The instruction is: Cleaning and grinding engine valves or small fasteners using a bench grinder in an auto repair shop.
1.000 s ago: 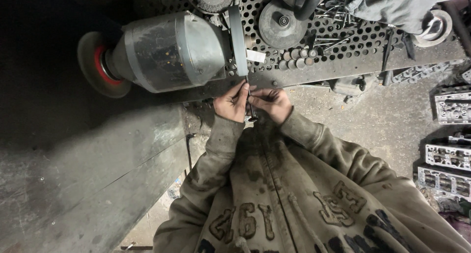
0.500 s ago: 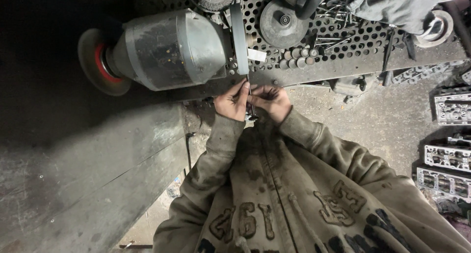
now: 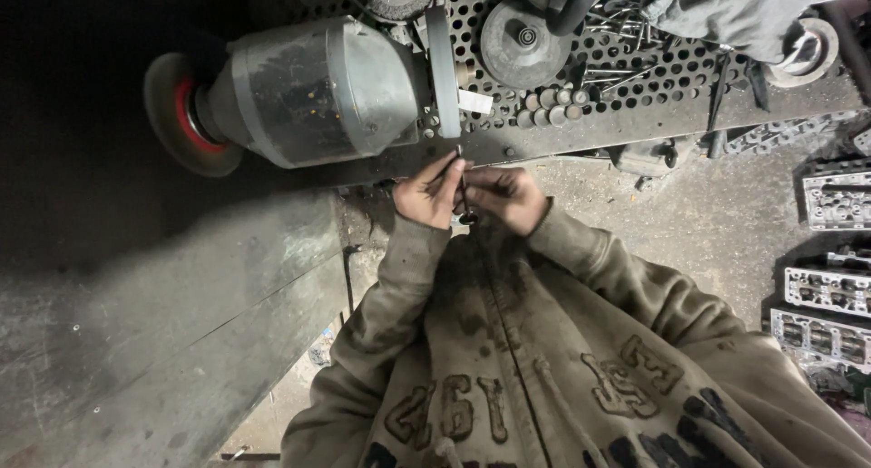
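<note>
Item: thin dark metal rod [image 3: 462,185], upright, pinched between both hands. Left hand [image 3: 428,192] closed on it from one side, right hand [image 3: 504,196] closed on it from the other, fingertips meeting at the stem. Rod's top end rises just above the grip toward the grey belt [image 3: 442,69] of the grinder [image 3: 318,92]. Beyond the grip: perforated bench [image 3: 671,73] with discs and small round parts. Right of the grip, well apart: cylinder heads [image 3: 830,291] on the floor.
</note>
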